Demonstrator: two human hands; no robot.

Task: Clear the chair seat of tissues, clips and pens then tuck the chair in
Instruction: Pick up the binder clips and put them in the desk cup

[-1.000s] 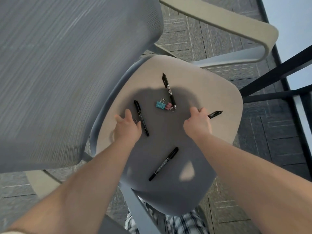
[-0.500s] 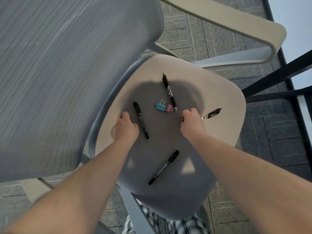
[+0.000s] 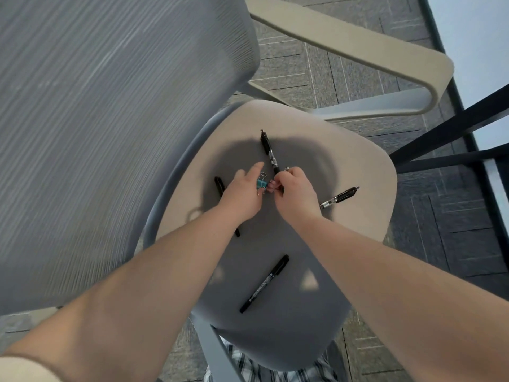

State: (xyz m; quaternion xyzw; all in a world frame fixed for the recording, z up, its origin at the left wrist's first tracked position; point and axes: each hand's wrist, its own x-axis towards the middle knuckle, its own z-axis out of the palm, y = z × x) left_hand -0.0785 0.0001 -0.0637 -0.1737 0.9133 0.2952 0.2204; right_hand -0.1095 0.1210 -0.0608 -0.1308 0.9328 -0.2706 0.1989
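Both hands meet mid-seat (image 3: 358, 172): left hand (image 3: 243, 195) on blue clip (image 3: 261, 184), right hand (image 3: 296, 194) pinching pink clip (image 3: 272, 186).

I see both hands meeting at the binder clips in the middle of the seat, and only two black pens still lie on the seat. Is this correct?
Not quite: the head view shows four black pens on the seat, not two: one beyond the hands, one to the right, one nearer the person, one partly under the left hand. Both hands, right hand included, do meet at the binder clips.
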